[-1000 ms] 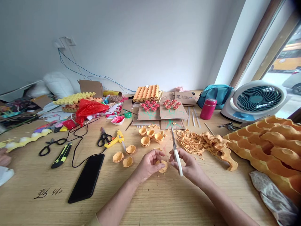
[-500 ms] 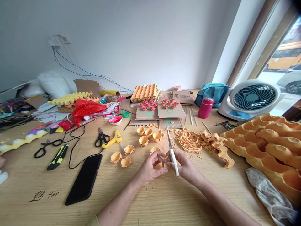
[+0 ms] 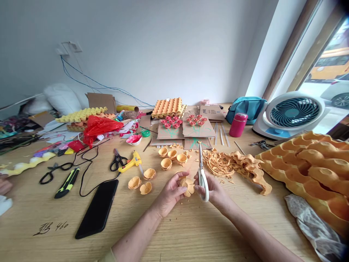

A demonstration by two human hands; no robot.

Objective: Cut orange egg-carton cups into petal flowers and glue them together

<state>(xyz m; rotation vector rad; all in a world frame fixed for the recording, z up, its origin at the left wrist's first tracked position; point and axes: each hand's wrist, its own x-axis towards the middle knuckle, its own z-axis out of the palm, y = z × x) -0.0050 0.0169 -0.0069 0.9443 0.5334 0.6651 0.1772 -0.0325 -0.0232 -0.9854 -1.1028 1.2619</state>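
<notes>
Between the fingers and thumb of my left hand [image 3: 169,194] is an orange egg-carton cup [image 3: 187,186] cut into petals, its rounded base turned toward me. White-handled scissors [image 3: 203,182] are gripped in my right hand [image 3: 215,191], blades pointing away and up; its fingertips are close to the cup's right edge, and whether they touch it I cannot tell. Beyond my hands sit several stacked petal cups [image 3: 181,158]. More petal cups [image 3: 134,182] rest to the left of my left hand. Right of the scissors lies a heap of orange carton trimmings [image 3: 220,163].
On the left are a black phone [image 3: 96,209], a utility knife [image 3: 67,183], a yellow glue gun [image 3: 131,162] and black scissors [image 3: 117,160]. Large egg trays [image 3: 313,171] and a fan [image 3: 294,112] stand right. Cardboard with red flowers [image 3: 199,129] is behind. Another person's hand [image 3: 4,185] shows far left.
My left hand has brought the petal cup into clearer view, with its base toward me. The scissors have shifted slightly right and stand more upright. At far left, the other person's hand has come further into view.
</notes>
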